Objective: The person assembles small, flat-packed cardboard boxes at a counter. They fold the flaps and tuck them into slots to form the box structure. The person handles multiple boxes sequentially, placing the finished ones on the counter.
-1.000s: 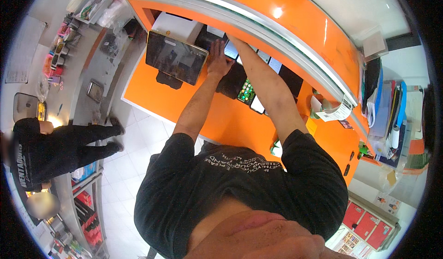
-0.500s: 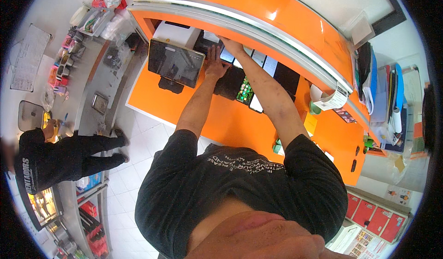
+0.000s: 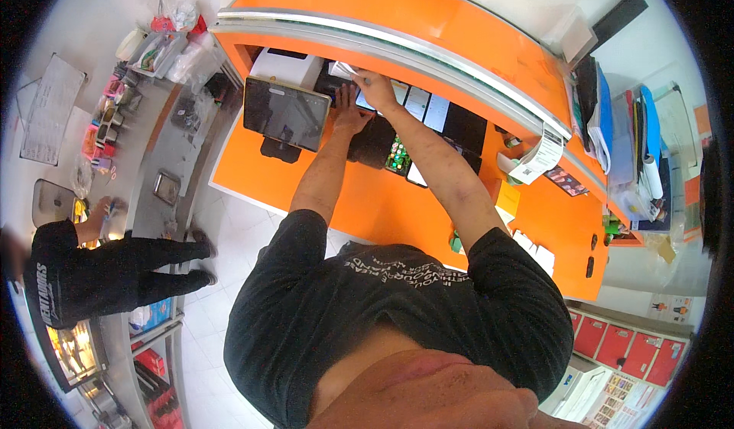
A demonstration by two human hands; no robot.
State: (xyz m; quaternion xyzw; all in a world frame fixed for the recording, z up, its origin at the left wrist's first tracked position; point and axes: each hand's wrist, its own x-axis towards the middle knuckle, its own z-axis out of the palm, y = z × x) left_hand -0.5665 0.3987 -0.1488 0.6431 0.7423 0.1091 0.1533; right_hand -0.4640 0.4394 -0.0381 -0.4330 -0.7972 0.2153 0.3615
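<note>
My left hand [image 3: 350,115] lies flat with its fingers spread over a dark, flat device under the counter's upper shelf. My right hand [image 3: 376,91] is just right of it, its fingers closed on a small white slip of paper [image 3: 342,70]. Several phones and dark flat devices lie side by side near both hands. Among them are a phone with a colourful green screen [image 3: 397,156] and a phone with a pale lit screen [image 3: 436,113]. A tablet on a black stand [image 3: 287,114] tilts up left of my left hand. Behind it sits a white box-shaped machine [image 3: 289,66].
The orange shelf [image 3: 367,4] with its metal-edged front overhangs the counter [image 3: 352,211]. A paper strip [image 3: 540,161] hangs at its right end, near a yellow box [image 3: 507,198]. Upright folders [image 3: 646,154] stand further right. Another person [image 3: 84,268] works at a grey counter on the left.
My right hand has drawn back from under the shelf edge, bringing the paper slip slightly left and down. My left hand stays spread on the device. The view has shifted a little.
</note>
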